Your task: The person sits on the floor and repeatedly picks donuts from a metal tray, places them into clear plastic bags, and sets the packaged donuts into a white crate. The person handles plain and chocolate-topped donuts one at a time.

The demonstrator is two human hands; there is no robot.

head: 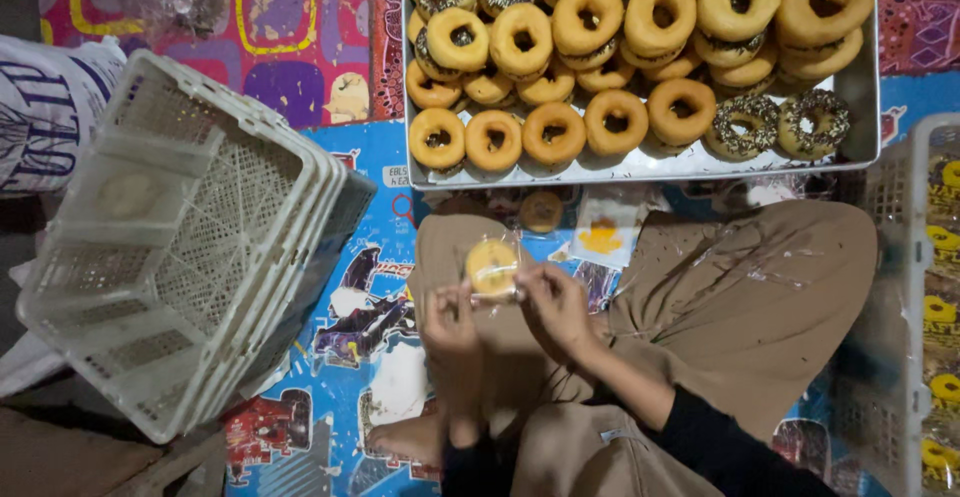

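Both hands, the left hand (452,319) and the right hand (556,307), pinch a clear plastic bag with a round yellow doughnut (493,267) above the lap, below the metal tray of ring doughnuts (862,87).

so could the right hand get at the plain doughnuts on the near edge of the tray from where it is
Probably yes: the right hand is busy holding the wrapped doughnut, but nothing stands between it and the tray's near row of plain doughnuts.

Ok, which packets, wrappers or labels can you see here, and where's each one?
Clear bag: round yellow donut inside, held by both hands above the lap.
Clear wrapper: flat, orange patch, below the tray.
Sack: white, dark lettering, far left.
Yellow-printed packets: right crate.
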